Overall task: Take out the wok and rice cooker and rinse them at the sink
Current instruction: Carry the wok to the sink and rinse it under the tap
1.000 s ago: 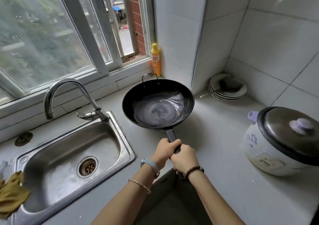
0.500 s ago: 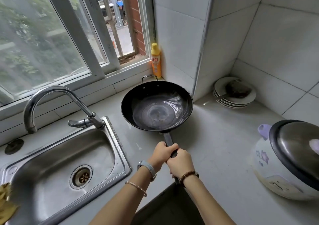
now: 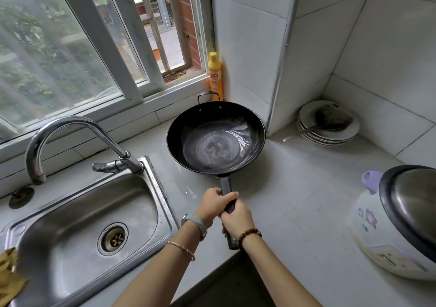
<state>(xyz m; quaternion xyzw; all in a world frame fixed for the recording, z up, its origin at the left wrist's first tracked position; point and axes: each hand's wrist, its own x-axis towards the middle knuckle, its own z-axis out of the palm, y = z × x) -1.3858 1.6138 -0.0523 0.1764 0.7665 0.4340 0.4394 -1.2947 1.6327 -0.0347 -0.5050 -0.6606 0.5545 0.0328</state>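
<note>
2 hands (image 3: 213, 203) (image 3: 238, 217) grip the wok (image 3: 215, 141) handle

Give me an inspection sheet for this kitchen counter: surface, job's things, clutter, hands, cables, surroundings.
Surface: grey counter, scuffed, steel sink set in at left.
Job's things: black wok over the counter beside the sink, pale swirls inside; rice cooker far right, lid on.
Clutter: yellow bottle in the back corner; stack of plates, utensil on top; yellow cloth at the sink's edge.
Hands: left hand and right hand both grip the wok handle.
Cables: nothing seen.
Surroundings: window behind the faucet, white tiled walls.
</note>
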